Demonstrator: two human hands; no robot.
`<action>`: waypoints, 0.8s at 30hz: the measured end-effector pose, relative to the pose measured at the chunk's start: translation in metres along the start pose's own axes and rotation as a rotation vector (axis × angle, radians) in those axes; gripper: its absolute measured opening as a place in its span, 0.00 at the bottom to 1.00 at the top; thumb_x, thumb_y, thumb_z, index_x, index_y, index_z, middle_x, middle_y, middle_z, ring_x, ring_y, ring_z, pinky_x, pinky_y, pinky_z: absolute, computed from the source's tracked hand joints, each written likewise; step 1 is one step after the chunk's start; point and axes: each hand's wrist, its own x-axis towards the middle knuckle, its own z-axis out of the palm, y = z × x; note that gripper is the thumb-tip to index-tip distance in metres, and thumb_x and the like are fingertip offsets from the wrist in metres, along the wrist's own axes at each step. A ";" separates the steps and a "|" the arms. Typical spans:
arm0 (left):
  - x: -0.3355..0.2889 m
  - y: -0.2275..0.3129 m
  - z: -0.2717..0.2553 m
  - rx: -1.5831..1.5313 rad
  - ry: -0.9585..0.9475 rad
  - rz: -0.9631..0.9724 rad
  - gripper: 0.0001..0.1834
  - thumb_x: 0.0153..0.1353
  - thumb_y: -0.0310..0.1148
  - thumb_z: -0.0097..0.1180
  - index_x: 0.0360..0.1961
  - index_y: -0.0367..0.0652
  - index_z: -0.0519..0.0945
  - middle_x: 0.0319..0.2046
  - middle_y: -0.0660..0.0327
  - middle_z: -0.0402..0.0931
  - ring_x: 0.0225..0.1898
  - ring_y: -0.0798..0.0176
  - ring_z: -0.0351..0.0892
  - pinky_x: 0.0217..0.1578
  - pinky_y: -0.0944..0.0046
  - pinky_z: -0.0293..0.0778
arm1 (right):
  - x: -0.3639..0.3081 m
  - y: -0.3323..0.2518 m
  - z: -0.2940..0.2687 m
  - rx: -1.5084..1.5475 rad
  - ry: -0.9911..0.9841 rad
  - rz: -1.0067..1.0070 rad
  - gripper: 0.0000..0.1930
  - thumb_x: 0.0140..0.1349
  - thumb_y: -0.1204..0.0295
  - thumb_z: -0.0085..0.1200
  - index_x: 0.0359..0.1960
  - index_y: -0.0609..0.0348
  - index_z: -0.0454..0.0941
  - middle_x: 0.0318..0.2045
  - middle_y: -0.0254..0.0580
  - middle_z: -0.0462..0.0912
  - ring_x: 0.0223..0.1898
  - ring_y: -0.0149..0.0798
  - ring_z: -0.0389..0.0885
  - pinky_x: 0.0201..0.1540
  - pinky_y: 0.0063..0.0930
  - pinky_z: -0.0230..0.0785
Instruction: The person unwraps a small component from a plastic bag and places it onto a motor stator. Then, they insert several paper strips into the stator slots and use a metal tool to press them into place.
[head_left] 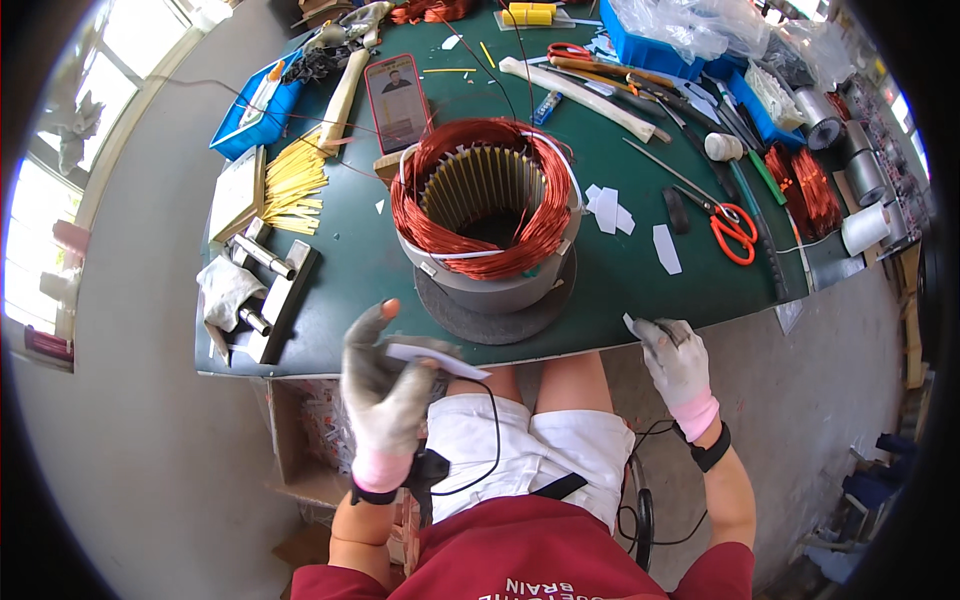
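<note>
Copper wire, reddish and glossy, loops in thick bundles around the top of the stator point(487, 296), a smooth grey ring standing on a dark round base point(435, 305) near the middle of the table's front edge. Its inner wall is ribbed by narrow yellowish strips, and white tubing curves along the coils.

Nearer the wearer than the stator and to its left, the left hand point(378, 385), in a knit glove with bare fingertips, grips a stiff, smooth white slip point(437, 359) between thumb and fingers. To the stator's right, at the table edge, the right hand point(676, 365) is gloved too, its fingers bent together around a small pale piece point(630, 325); how firmly they press, I cannot tell.

Right of the stator lie flat, angular white cut pieces point(666, 249) and scissors point(735, 232) with red looped handles. Behind it to the left leans a red-edged phone point(398, 103); farther left, thin yellow strips point(296, 187) fan out beside a metal fixture point(283, 305). Green tabletop point(345, 265) stretches between fixture and stator, leaving room to move; in front, the base sits close to the gently curved table edge.
</note>
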 end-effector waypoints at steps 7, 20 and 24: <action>0.053 0.050 -0.026 0.156 -0.219 0.186 0.09 0.55 0.21 0.51 0.38 0.37 0.71 0.31 0.60 0.73 0.33 0.67 0.74 0.36 0.67 0.72 | 0.063 -0.006 -0.037 0.663 0.122 0.342 0.05 0.58 0.77 0.51 0.35 0.63 0.74 0.28 0.33 0.73 0.31 0.27 0.70 0.36 0.23 0.64; 0.190 0.075 0.042 0.806 -0.667 0.450 0.10 0.57 0.23 0.44 0.40 0.35 0.73 0.32 0.58 0.79 0.33 0.67 0.77 0.36 0.63 0.73 | 0.222 -0.011 -0.045 1.581 -0.235 0.109 0.07 0.63 0.68 0.53 0.37 0.57 0.72 0.35 0.38 0.78 0.36 0.30 0.78 0.42 0.24 0.70; 0.218 0.051 0.037 1.257 -0.577 0.578 0.10 0.59 0.31 0.47 0.38 0.37 0.74 0.28 0.46 0.77 0.36 0.43 0.78 0.37 0.52 0.72 | 0.252 0.017 -0.024 1.589 -0.114 0.197 0.10 0.63 0.68 0.54 0.41 0.58 0.72 0.38 0.40 0.80 0.38 0.32 0.79 0.44 0.26 0.71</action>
